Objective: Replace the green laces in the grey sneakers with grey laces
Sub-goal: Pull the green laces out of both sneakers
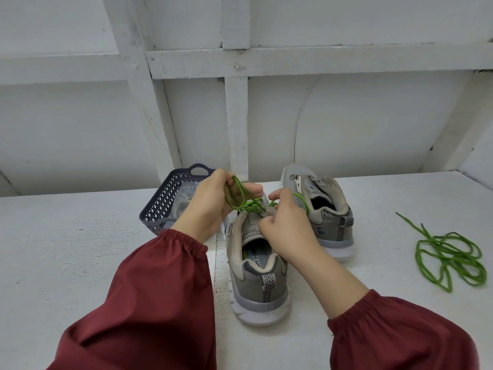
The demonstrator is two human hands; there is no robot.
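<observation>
Two grey sneakers stand heel-toward-me on the white table. The near sneaker (pixel 257 273) carries a green lace (pixel 246 202) in its eyelets. My left hand (pixel 210 204) grips loops of that lace above the shoe's front. My right hand (pixel 286 225) pinches the lace at the tongue, fingers curled. The far sneaker (pixel 324 209) stands to the right with no lace, its tongue loose. A second green lace (pixel 450 256) lies loose on the table at the right.
A grey perforated plastic basket (pixel 165 201) sits behind my left hand with something pale and clear inside. The white table (pixel 80 249) meets a white framed wall (pixel 237 124) at the back.
</observation>
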